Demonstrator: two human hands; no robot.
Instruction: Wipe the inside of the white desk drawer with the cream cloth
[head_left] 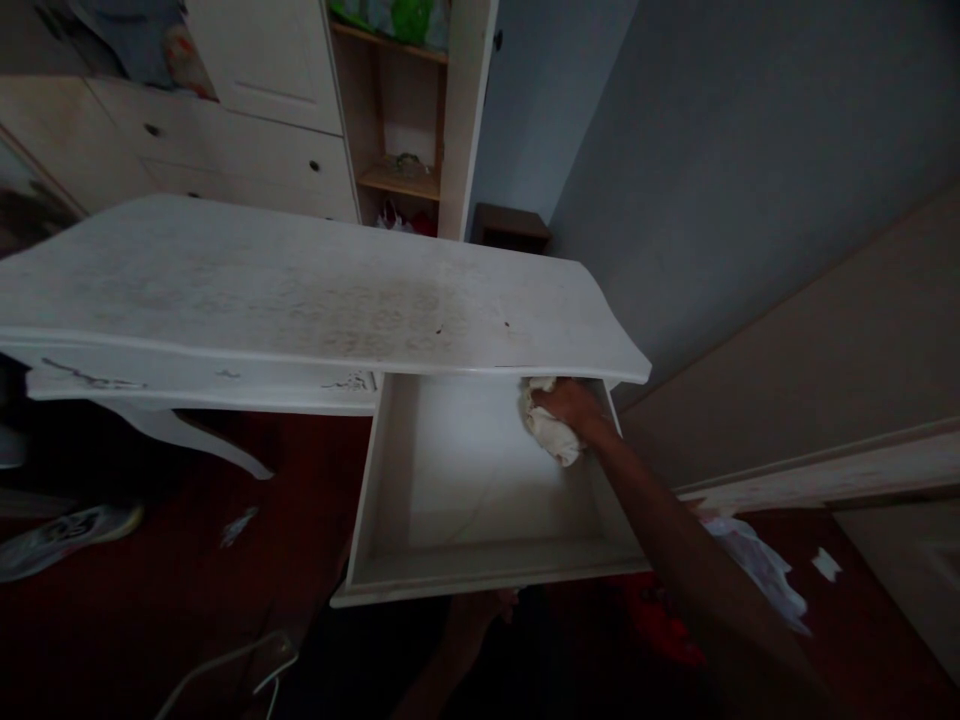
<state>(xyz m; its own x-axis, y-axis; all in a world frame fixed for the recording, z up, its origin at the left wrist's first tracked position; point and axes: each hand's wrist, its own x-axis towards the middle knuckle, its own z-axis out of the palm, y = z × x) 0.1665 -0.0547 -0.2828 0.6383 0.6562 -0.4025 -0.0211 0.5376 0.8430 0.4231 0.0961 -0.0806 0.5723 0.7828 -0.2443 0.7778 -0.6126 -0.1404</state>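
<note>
White rectangular drawer (465, 480) juts from right front of long white wavy-edged table (525, 295). Crumpled cream cloth (553, 435) inside, right rear, under person's right hand (574, 405). White panelled cabinet (266, 60) behind table; flat grey wall (750, 150) right.

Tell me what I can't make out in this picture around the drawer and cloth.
In the head view:
Left hand: partly hidden by the drawer front; its grip is unclear.
Cloth: partly covered by the right hand.
Drawer's back end: hidden under the tabletop.
Shoe: cut off by the left edge.
</note>
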